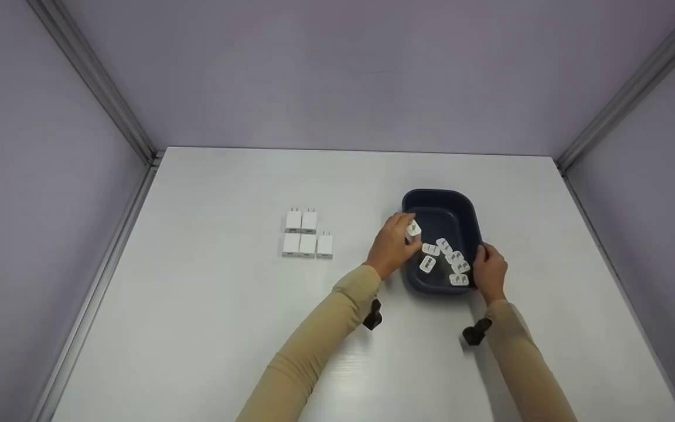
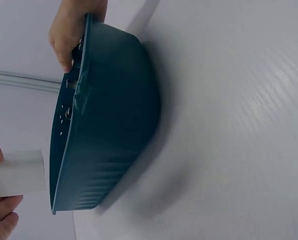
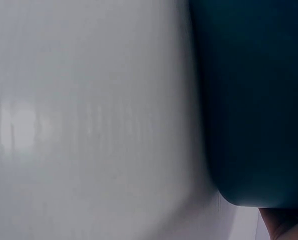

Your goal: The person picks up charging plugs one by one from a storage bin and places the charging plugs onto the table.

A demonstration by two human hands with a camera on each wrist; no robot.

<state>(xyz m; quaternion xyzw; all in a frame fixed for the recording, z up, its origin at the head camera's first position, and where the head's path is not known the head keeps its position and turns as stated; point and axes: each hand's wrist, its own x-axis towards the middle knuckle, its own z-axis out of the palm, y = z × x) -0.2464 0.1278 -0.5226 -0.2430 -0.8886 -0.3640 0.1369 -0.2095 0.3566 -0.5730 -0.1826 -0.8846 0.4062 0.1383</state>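
Observation:
My left hand (image 1: 393, 243) pinches a white plug-in charger (image 1: 413, 228) at the left rim of a dark blue basin (image 1: 440, 199). In the left wrist view, thumb and fingers hold that charger (image 2: 19, 173) by its sides, just beyond the basin's rim, its metal prongs pointing back into the hand. My right hand (image 1: 490, 271) grips the basin's right rim, thumb over the edge. Several more white chargers (image 1: 428, 264) lie loose in the near half of the basin. Only the basin's outer wall (image 3: 259, 110) and a bit of the hand show in the right wrist view.
Left of the basin, several white chargers (image 1: 307, 245) stand in two rows on the white table (image 1: 208, 305), prongs pointing away. Pale walls (image 1: 343, 76) enclose the table at the back and sides. Dark wrist cameras (image 1: 373, 315) hang below both sleeves.

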